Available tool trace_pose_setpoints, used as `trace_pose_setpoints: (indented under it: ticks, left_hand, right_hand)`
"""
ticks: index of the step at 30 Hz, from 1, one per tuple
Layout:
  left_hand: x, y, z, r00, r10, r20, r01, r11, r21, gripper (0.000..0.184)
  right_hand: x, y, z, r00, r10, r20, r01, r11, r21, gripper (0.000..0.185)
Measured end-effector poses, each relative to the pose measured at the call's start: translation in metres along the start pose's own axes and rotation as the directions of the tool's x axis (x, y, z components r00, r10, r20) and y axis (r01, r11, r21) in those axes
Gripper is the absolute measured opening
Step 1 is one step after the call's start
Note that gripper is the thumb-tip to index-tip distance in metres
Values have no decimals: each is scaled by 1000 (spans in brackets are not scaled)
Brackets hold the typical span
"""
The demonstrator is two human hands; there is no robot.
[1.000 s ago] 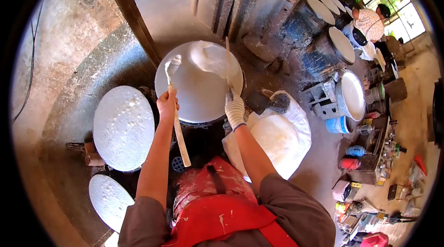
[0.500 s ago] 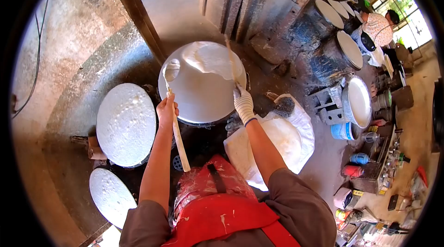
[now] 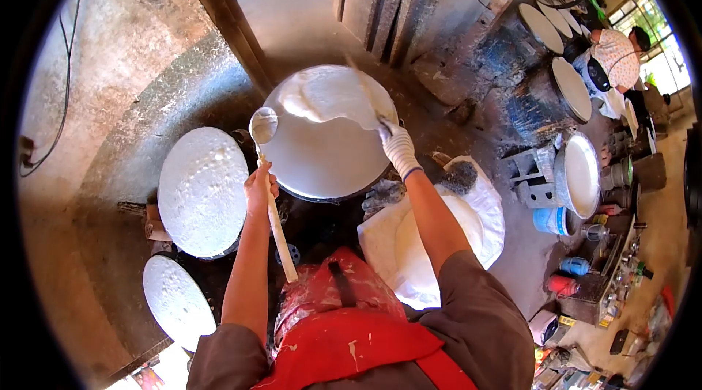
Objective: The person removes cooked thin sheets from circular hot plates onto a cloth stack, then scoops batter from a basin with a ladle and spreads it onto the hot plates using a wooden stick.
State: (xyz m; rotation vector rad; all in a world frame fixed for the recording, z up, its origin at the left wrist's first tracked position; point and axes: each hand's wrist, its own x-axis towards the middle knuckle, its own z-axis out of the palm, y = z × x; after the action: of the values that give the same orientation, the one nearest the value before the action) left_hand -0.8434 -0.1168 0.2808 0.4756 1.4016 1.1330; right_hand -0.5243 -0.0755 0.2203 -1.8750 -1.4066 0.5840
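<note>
My bare left hand (image 3: 261, 189) is closed around the pale handle of a long ladle (image 3: 275, 225). Its round bowl hangs at the left rim of a big round pan (image 3: 322, 160) with a smooth, greyish-white surface. A thin white sheet or layer with a wavy edge (image 3: 322, 97) covers the far part of that surface. On the pan's right side, my right hand (image 3: 398, 147), in a striped white glove, grips a thin stick (image 3: 369, 90) that is smeared by motion and reaches over the pan toward its far rim.
To the left stand two round pans with bubbly white surfaces (image 3: 203, 192) (image 3: 175, 302). A white cloth-lined basin (image 3: 431, 244) sits by my right forearm. Further right are cinder blocks (image 3: 530, 171), a white basin (image 3: 583, 174), drums and a person (image 3: 614, 57).
The ladle's bowl has shifted left to the pan's rim. The white layer's wavy edge now spans more of the pan's far part. My right hand has moved slightly up and right with the stick.
</note>
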Motion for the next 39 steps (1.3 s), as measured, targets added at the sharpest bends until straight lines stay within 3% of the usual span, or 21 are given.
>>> trace_pose_setpoints:
  ticks: [2,4,6,8,10,11,12,14,17,18,21,22,24,27,28,29,33,34,36,38,39]
  left_hand:
    - [-5,1,1,1000,-1,-21,1,1000,-5,23]
    - [-10,0,-3,999,-2,-42,1,1000,-8,23]
    - [-12,-3,-10,999,-28,-43,27,1000,-13,24]
    - [-16,-4,-15,999,-29,-42,28,999,-30,27]
    - [-21,-5,-21,998,-36,-46,33,998,-45,30]
    - [-22,-5,-22,998,-39,-51,38,999,-29,33]
    - [-23,-5,-22,998,-42,-56,41,999,-14,36]
    - [-28,-4,-23,996,-53,-65,52,998,-22,36]
    - [-31,-4,-26,995,-79,-63,76,996,-56,37]
    - [-33,-7,-28,995,-91,-47,87,993,-83,37]
    - [-36,-10,-35,990,-134,-47,125,980,-152,37]
    - [-40,-11,-38,989,-138,-54,128,979,-158,37]
    - [-46,-11,-41,988,-146,-44,136,975,-176,37]
    - [-54,-11,-41,986,-161,-41,149,968,-204,36]
    - [-57,-11,-43,985,-163,-51,149,967,-207,36]
    - [-58,-11,-44,986,-160,-54,146,967,-209,36]
    - [-72,-9,-49,986,-153,-58,138,969,-207,35]
    - [-77,-6,-51,988,-149,-49,136,969,-207,35]
    - [-88,-3,-51,990,-135,-48,123,972,-200,34]
    - [-94,-1,-55,991,-132,-33,123,970,-208,34]
    - [-96,1,-55,991,-131,-38,120,970,-210,34]
  right_hand:
    - [5,-7,14,955,-217,203,176,963,203,25]
    - [-10,-24,16,892,-147,428,44,969,242,26]
    - [-34,-21,17,847,-173,502,46,966,255,26]
    - [-49,-18,0,838,-396,375,356,918,174,27]
    - [-29,-6,-17,895,-155,419,92,982,167,29]
    - [-6,17,-4,930,-227,290,36,839,543,28]
    - [21,26,0,959,-80,272,-112,774,623,27]
    - [43,-2,-14,949,-71,306,36,992,118,25]
    - [36,-18,-1,803,-294,519,190,951,245,25]
    - [27,-23,-2,734,-258,628,158,964,212,25]
    - [-4,-4,-7,661,-357,660,161,927,339,26]
    - [-13,-7,-20,642,-410,648,283,912,298,25]
    - [-5,6,-28,698,-297,652,-71,877,475,28]
    - [43,8,-11,827,-140,544,-127,896,425,25]
    - [53,4,-9,829,-191,526,155,982,112,25]
    - [53,1,-2,828,-300,474,279,953,116,26]
    - [19,-4,-15,614,-398,682,240,917,319,29]
    - [12,-8,-30,561,-297,773,214,954,211,29]
    - [6,13,-42,511,-440,738,344,892,294,30]
    - [17,7,-56,639,-330,694,97,930,353,28]
    - [31,11,-46,736,-341,584,123,917,379,27]
